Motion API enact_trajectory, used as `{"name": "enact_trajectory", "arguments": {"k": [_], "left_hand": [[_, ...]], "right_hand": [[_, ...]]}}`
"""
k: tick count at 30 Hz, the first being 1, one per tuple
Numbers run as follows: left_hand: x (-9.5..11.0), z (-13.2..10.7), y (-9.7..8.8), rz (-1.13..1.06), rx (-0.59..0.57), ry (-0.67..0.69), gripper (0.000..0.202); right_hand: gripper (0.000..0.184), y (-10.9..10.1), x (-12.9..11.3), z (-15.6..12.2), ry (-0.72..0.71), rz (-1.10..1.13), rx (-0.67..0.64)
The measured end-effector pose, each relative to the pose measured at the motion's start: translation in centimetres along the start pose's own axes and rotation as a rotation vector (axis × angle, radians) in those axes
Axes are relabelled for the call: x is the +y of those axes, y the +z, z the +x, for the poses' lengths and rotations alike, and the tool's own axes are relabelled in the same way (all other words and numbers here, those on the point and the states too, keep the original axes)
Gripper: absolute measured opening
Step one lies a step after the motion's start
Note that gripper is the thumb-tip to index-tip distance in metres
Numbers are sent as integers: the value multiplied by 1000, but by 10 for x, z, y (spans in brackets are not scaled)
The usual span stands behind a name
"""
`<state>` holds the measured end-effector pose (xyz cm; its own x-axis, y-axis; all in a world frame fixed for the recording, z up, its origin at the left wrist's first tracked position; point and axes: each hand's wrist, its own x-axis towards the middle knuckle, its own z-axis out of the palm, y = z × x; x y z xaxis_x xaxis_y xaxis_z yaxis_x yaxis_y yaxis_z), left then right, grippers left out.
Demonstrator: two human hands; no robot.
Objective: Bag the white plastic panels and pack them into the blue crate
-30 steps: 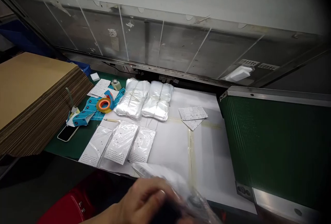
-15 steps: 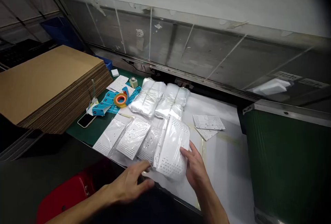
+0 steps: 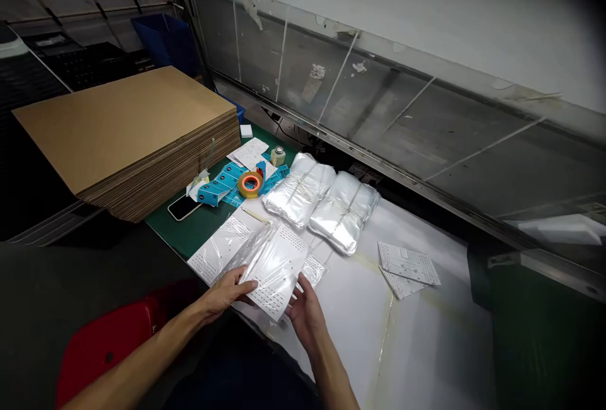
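Both my hands hold a white bagged pack with dotted print (image 3: pixel 274 268) at the near edge of the white work surface (image 3: pixel 426 340). My left hand (image 3: pixel 226 291) grips its left edge, fingers curled round it. My right hand (image 3: pixel 305 312) holds its lower right corner. Under and beside the pack lie similar flat bagged packs (image 3: pixel 218 247), one small corner (image 3: pixel 314 269) showing to the right. Two bundles of clear plastic bags (image 3: pixel 322 200) lie just beyond.
A tall stack of cardboard sheets (image 3: pixel 127 126) fills the left. Near it lie a phone (image 3: pixel 184 207), blue boxes (image 3: pixel 215 189), an orange tape roll (image 3: pixel 250 183) and a small bottle (image 3: pixel 278 156). Printed label sheets (image 3: pixel 408 265) lie right. A red stool (image 3: pixel 101 347) stands below.
The view has swung left. Both hands carried the white pack leftward over the row of flat packs; my left hand, reaching before, now grips its left edge.
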<state>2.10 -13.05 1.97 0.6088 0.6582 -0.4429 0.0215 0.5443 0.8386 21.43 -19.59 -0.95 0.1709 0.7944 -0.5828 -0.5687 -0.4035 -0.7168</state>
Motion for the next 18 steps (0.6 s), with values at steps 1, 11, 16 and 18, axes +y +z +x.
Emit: {"name": "enact_trajectory", "arguments": {"k": [1,11,16,18], "left_hand": [[3,3,-9,113,1,8,51],[-5,34,-72,763,191,43,54],[2,59,-80,734,160,81,79],[5,77,-76,675,139,71,85]], "right_hand": [[49,3,1,5,-21,-27,16],[64,26,35,29,-164,-300,383],[82,44,37,47,-120,-232,414],[79,52,36,55,-142,-191,375]]}}
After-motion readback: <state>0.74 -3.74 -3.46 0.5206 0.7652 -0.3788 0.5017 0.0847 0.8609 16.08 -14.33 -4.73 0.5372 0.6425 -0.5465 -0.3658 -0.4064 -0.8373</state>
